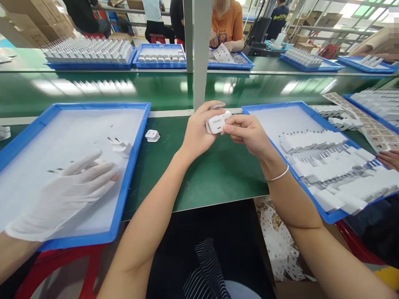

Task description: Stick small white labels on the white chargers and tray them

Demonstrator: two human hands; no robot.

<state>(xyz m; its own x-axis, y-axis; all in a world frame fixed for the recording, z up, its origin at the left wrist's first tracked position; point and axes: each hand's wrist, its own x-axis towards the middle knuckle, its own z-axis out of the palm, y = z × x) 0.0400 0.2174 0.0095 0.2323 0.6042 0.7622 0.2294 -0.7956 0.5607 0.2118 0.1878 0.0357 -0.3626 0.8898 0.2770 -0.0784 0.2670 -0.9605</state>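
In front of me, over the green bench, my left hand (201, 128) is wrapped round a white USB charger (215, 123). Its end with printed lettering and a small port slot faces me. The thumb and forefinger of my right hand (246, 132) pinch the charger's right edge; whether a thin film or label is between them I cannot tell. Something pale also shows at the fingers of my left hand, partly hidden. Left of my hands, another white charger (152, 135) lies on the bench beside the left tray.
A co-worker's white-gloved hand (71, 191) is over the blue-rimmed left tray (134, 166), near a few chargers. The right tray (274, 106) holds rows of chargers. A label sheet (358, 116) lies beyond it. A grey post (199, 58) rises behind my hands, before a conveyor (165, 87).
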